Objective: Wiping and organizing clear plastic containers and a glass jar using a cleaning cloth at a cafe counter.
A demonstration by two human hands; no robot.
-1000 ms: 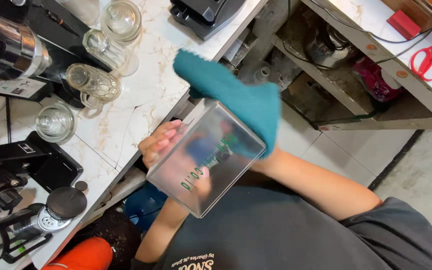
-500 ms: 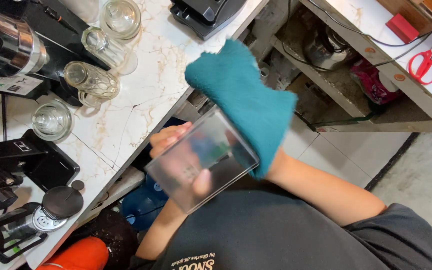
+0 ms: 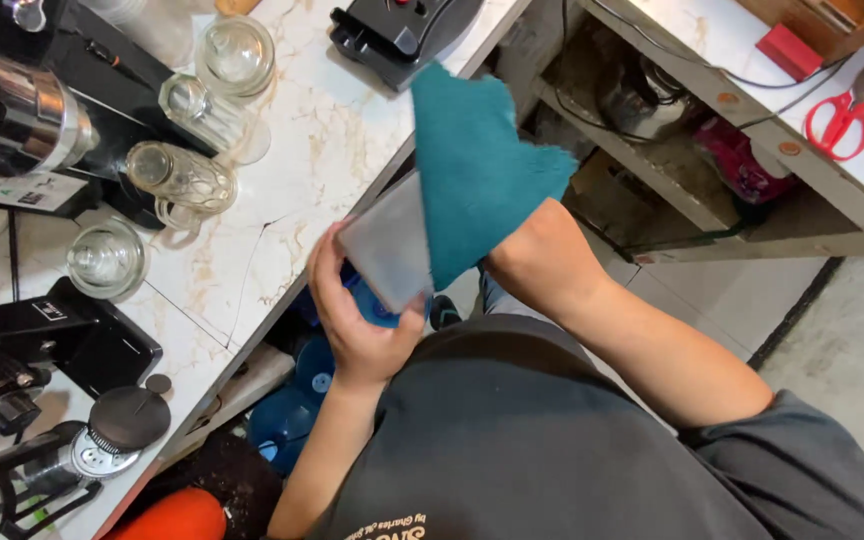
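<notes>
Head view, left hand (image 3: pixel 357 330) gripping clear container (image 3: pixel 387 250), right hand (image 3: pixel 537 255) under teal cloth (image 3: pixel 472 170)

Your right hand (image 3: pixel 537 265) is wrapped in a deep teal cloth (image 3: pixel 472 170), plain and without pattern. Against it, your left hand (image 3: pixel 357 320) holds a clear container (image 3: pixel 387 250) that shows a pale grey haze. Beyond your left hand the counter (image 3: pixel 292 140) is white marble veined with tan and grey, and the glass jars (image 3: pixel 182 180) on it are colourless. Below your left hand sit blue water jugs (image 3: pixel 297 400) and something bright orange (image 3: pixel 177 515). Far past your right hand lie red-handled scissors (image 3: pixel 837 115). Your shirt (image 3: pixel 512 440) is dark charcoal grey.
</notes>
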